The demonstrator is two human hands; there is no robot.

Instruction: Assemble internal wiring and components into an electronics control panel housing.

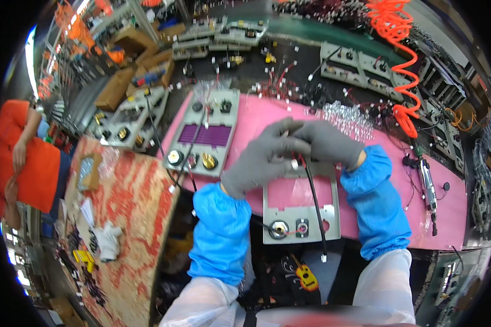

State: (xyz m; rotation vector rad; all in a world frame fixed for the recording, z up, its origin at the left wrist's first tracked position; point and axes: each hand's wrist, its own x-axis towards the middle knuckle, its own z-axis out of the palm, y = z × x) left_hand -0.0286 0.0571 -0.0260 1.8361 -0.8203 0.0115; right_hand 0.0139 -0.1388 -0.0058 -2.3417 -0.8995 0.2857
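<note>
My two grey-gloved hands meet over the far end of a grey metal panel (331, 218) on a pink work surface. Fingers of my left hand (259, 161) close around the upper end of a black cable (313, 191), beside a small white connector (295, 163). The cable hangs across the panel's opening to its near edge. My right hand (330, 143) presses in from the other side, fingers bent over the left fingertips; what it grips is hidden. A round metal fitting (279, 229) and a square black-framed part (302, 228) sit in the panel's near end.
A second grey panel (228, 143) with a purple section lies to the left. Clear small parts (346, 121) are heaped beyond my right hand. At right rest a power screwdriver (428, 185) and an orange coiled hose (406, 82). Another person (24, 158) stands far left.
</note>
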